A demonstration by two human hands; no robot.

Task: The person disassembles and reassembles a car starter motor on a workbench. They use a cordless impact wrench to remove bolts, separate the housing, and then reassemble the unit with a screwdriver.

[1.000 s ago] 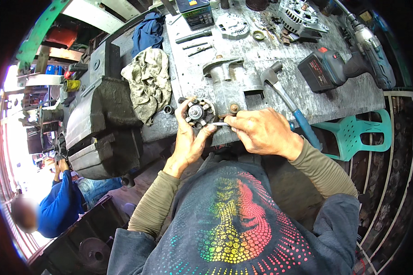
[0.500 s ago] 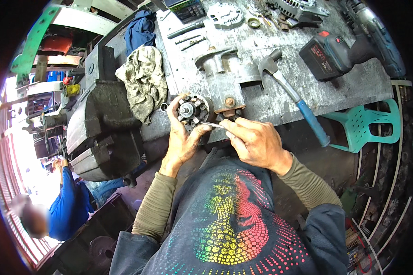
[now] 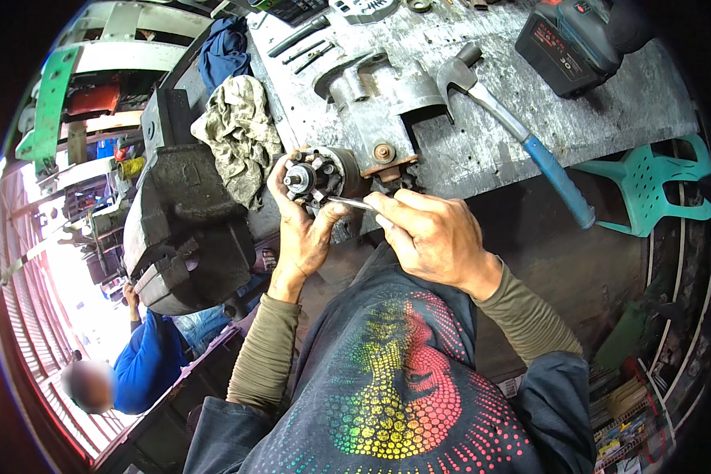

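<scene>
My left hand (image 3: 302,243) is wrapped round a cylindrical motor part (image 3: 341,172), probably of a starter motor, with a shaft end and several small fittings on its face. It is held at the bench's near edge, tilted with that face toward the left. Between the thumb and fingers of my right hand (image 3: 438,237) is a thin metal tool (image 3: 349,203); its handle is hidden in the hand. The tool's tip reaches the lower edge of the motor part, next to my left thumb. Just beyond lies a grey metal housing (image 3: 375,114) with a rusty bolt.
A claw hammer (image 3: 557,178) with a blue grip and a cordless tool's battery (image 3: 561,51) lie on the metal bench (image 3: 640,110). Left are a beige rag (image 3: 237,134) and a large dark casting (image 3: 186,189). A green plastic stool (image 3: 648,186) stands right. Another person in blue (image 3: 150,355) is lower left.
The motor part has turned so its face points more to the left, and both hands have shifted slightly left with it. The tool stays against it. My view has also shifted.
</scene>
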